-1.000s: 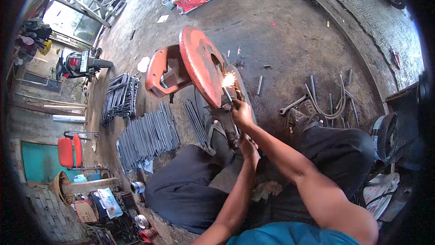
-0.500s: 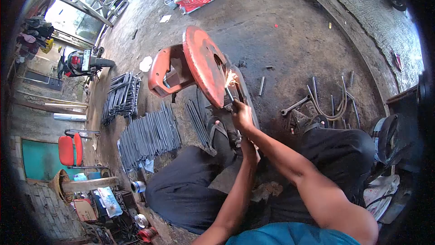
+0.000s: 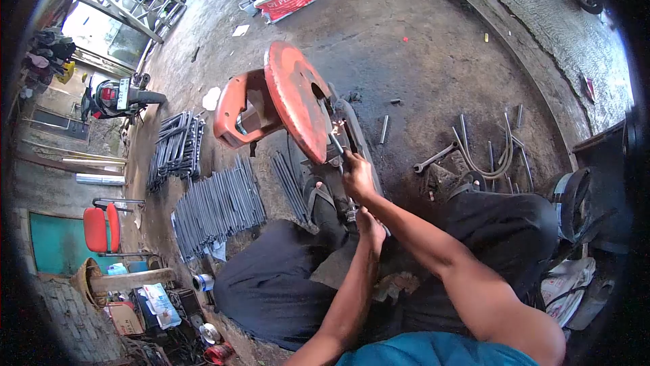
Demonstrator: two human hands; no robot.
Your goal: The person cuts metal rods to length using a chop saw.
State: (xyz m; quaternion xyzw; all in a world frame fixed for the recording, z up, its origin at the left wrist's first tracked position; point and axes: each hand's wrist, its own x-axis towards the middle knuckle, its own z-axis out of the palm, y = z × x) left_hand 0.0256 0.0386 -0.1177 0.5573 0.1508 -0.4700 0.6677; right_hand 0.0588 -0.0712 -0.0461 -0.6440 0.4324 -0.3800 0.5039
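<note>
A chop saw with a worn orange disc-shaped guard point(image 3: 291, 105) and orange handle point(image 3: 230, 112) stands in front of me. My right hand point(image 3: 359, 178) is closed round a dark metal rod point(image 3: 336, 142), whose far end is at the saw's cutting area. A few small sparks point(image 3: 338, 124) show there. Lower down, my left hand point(image 3: 370, 225) is closed beside a threaded metal part point(image 3: 351, 213) of the saw. What its fingers hold is hidden. The blade is mostly hidden by the guard.
Left of the saw lie a row of cut rods point(image 3: 220, 203) and a stack of bent bars point(image 3: 176, 149). A wrench point(image 3: 435, 157) and loose metal pieces point(image 3: 501, 156) lie on the right. My sandalled foot point(image 3: 321, 200) is close to the saw.
The spark burst at the rod's end has shrunk to a few specks. The whole view has shifted slightly left. Both hands stay in nearly the same place at the saw.
</note>
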